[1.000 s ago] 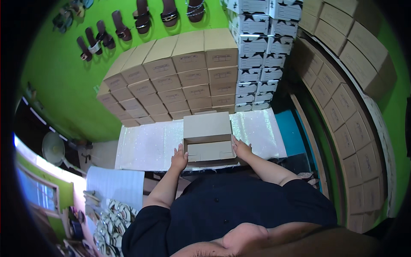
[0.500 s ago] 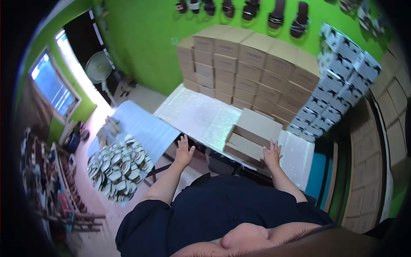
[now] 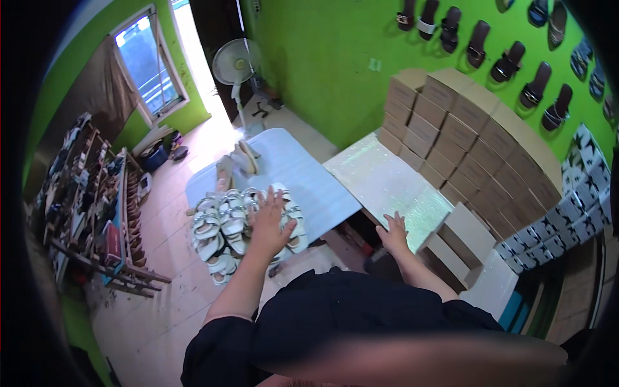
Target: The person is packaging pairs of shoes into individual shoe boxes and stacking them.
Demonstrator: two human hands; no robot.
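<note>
My left hand (image 3: 269, 226) is over the pile of white sandals (image 3: 219, 222) on the light-blue table (image 3: 316, 187). Its fingers are spread, and nothing shows in its grasp; whether it touches the sandals I cannot tell. To the right, my right hand (image 3: 394, 235) is held out with fingers apart near the edge of the white glittery table (image 3: 380, 174). It holds nothing. Beside it an open brown cardboard box (image 3: 451, 255) lies on that table, its lid raised toward the back.
Brown cardboard boxes (image 3: 461, 138) are stacked along the green wall, with black-and-white patterned boxes (image 3: 554, 226) at their right. Sandals (image 3: 506, 62) hang above. A standing fan (image 3: 233, 62) is beyond the blue table, and a shoe rack (image 3: 106, 213) stands on the left.
The view has turned left. My left hand has moved over the sandal pile, and my right hand has come away from the open box toward the left.
</note>
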